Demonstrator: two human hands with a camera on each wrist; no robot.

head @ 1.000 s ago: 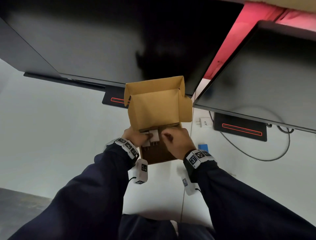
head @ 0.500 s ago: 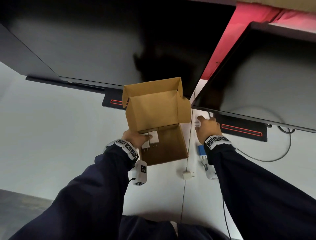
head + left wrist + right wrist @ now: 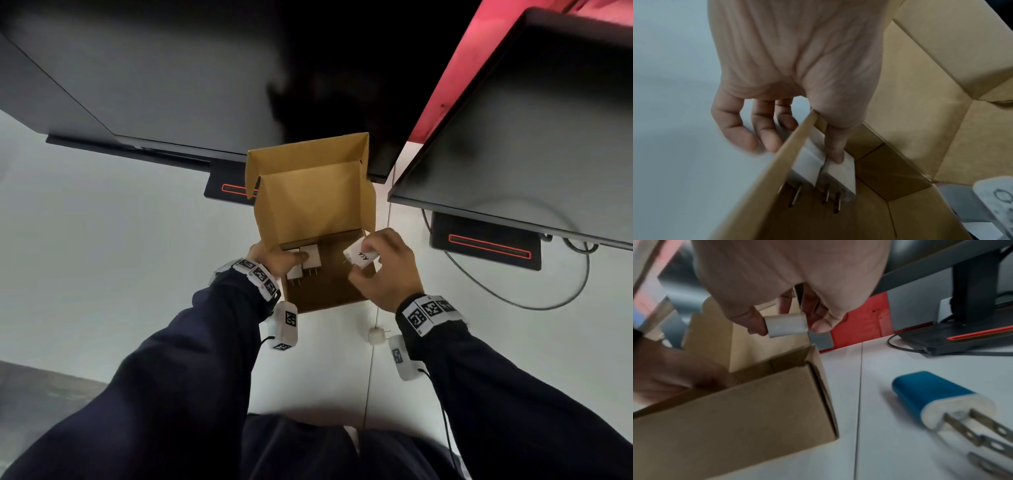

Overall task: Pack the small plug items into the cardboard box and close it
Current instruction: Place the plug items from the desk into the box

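Observation:
An open cardboard box (image 3: 310,205) stands on the white desk with its lid flap raised. My left hand (image 3: 274,260) grips the box's left wall, fingers outside and the thumb inside pressing two white plugs (image 3: 306,262) (image 3: 830,172) against that wall. My right hand (image 3: 383,267) pinches a third white plug (image 3: 361,255) (image 3: 786,324) just above the box's right rim. A small white plug (image 3: 376,335) lies on the desk near the box's front right corner. A blue plug (image 3: 931,395) lies on the desk right of the box.
Two dark monitors hang over the far side of the desk, their stands (image 3: 484,241) (image 3: 226,187) marked with red strips. A grey cable (image 3: 534,301) loops on the desk at the right. A seam (image 3: 375,359) runs down the desk.
My right hand reached right to the desk beside the monitor stand, picked up a white plug, and has come back over the box's right rim. The left hand kept its hold.

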